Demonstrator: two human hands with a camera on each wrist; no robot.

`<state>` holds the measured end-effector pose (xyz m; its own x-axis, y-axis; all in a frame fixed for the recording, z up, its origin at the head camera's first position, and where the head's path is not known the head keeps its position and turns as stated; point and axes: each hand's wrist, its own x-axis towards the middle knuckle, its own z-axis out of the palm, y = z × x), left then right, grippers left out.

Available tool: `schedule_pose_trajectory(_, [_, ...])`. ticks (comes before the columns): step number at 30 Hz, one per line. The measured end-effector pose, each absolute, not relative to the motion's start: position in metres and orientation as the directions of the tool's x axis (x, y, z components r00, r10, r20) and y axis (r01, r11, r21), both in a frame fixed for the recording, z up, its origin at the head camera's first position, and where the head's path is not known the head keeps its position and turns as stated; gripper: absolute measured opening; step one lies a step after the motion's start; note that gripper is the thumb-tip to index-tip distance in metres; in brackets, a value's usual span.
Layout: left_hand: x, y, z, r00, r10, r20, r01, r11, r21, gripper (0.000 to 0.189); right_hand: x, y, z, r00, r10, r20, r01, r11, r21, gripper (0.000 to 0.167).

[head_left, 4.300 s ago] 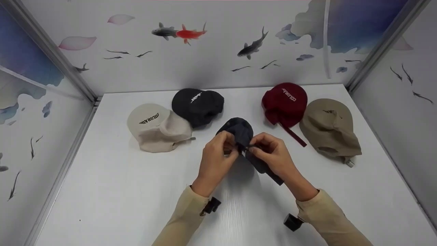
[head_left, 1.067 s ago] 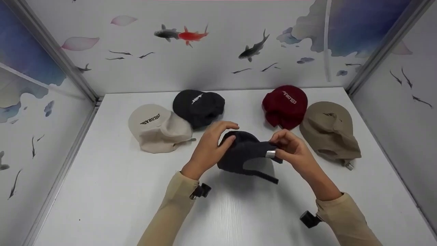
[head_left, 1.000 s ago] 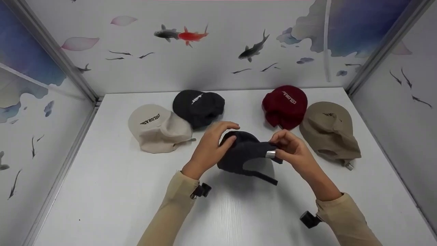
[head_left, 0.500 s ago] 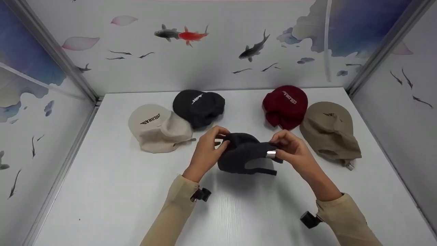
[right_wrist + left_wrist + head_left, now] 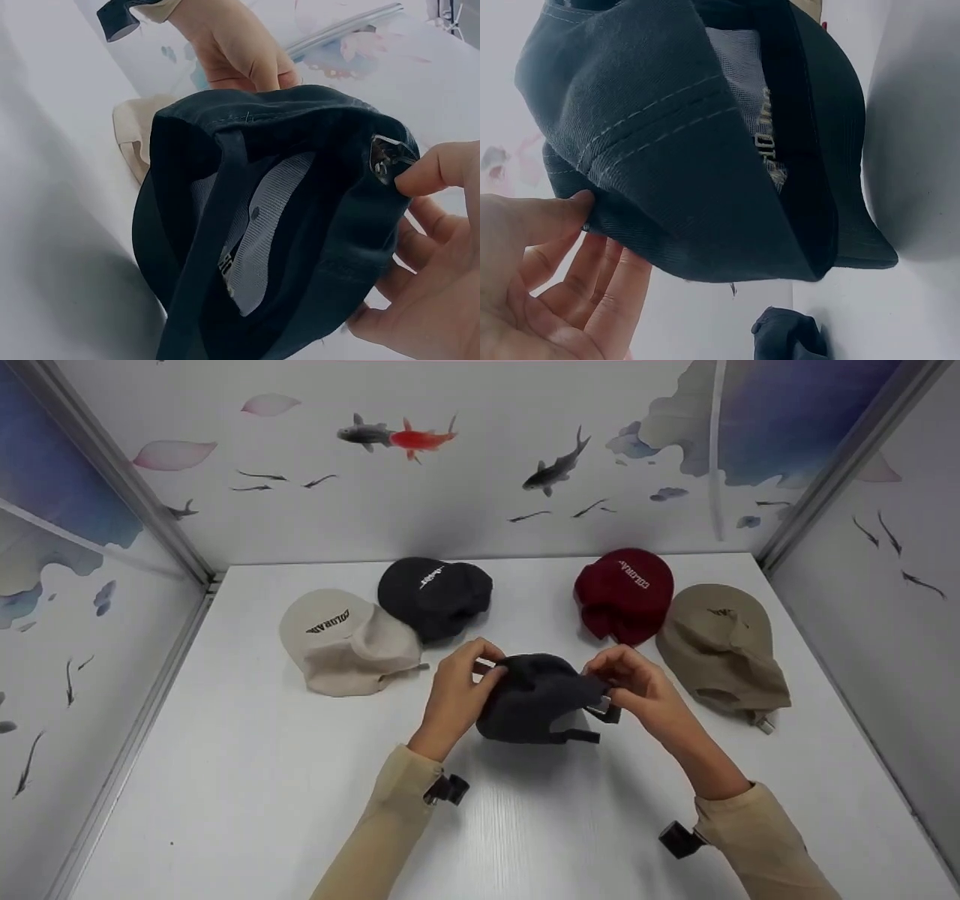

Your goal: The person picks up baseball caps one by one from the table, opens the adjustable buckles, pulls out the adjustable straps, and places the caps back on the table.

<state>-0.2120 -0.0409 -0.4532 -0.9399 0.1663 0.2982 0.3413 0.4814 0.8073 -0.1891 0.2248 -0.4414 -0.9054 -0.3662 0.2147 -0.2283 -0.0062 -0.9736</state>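
Head view: on the white table [image 5: 262,780], a beige cap [image 5: 330,660] lies at centre left, just beside a black cap [image 5: 431,596] at upper centre. Next, the left hand [image 5: 454,694] pinches the crown of a navy cap [image 5: 529,709], mid-frame between the 2 hands. A red cap [image 5: 626,589] lies right of upper centre; below it, the right hand [image 5: 637,686] pinches the navy cap's back edge, thumb at a metal buckle [image 5: 383,156]. Farthest right lies a tan cap [image 5: 720,652].

cream cap [image 5: 345,649] beside black cap [image 5: 429,596] | red cap [image 5: 626,592] beside khaki cap [image 5: 716,649] | (fish-printed) wall [image 5: 465,502] behind
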Motion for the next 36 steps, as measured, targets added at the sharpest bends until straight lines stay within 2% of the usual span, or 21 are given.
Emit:
schedule_pose_trajectory(7, [-0.211, -0.038, -0.454, -0.941, 0.154, 0.301, 0.338, 0.469, 0.816, 0.007, -0.193, 0.222, -0.439, -0.908, -0.367, 0.200, -0.224, 0.023, -0.974, 0.037])
schedule_pose_trajectory(14, [-0.210, -0.036, -0.454, -0.938, 0.150, 0.312, 0.345, 0.468, 0.814, 0.006, -0.192, 0.218, -0.435, -0.910, -0.367, 0.193, -0.229, 0.057, -0.972, 0.029])
schedule_pose_trajectory(19, [-0.208, -0.033, -0.455, -0.940, 0.157, 0.304, 0.342, 0.476, 0.810, 0.007, -0.195, 0.206, -0.432, -0.924, -0.358, 0.132, -0.217, 0.207, -0.954, 0.033])
schedule_pose_trajectory(25, [-0.207, -0.031, -0.455, -0.939, 0.165, 0.302, 0.344, 0.479, 0.808, 0.007, -0.202, 0.192, -0.431, -0.902, -0.413, 0.128, -0.303, 0.394, -0.868, 0.042])
schedule_pose_trajectory(36, [-0.205, -0.034, -0.456, -0.943, 0.164, 0.290, 0.333, 0.499, 0.800, 0.006, -0.206, 0.179, -0.427, -0.876, -0.475, 0.088, -0.337, 0.472, -0.815, 0.027])
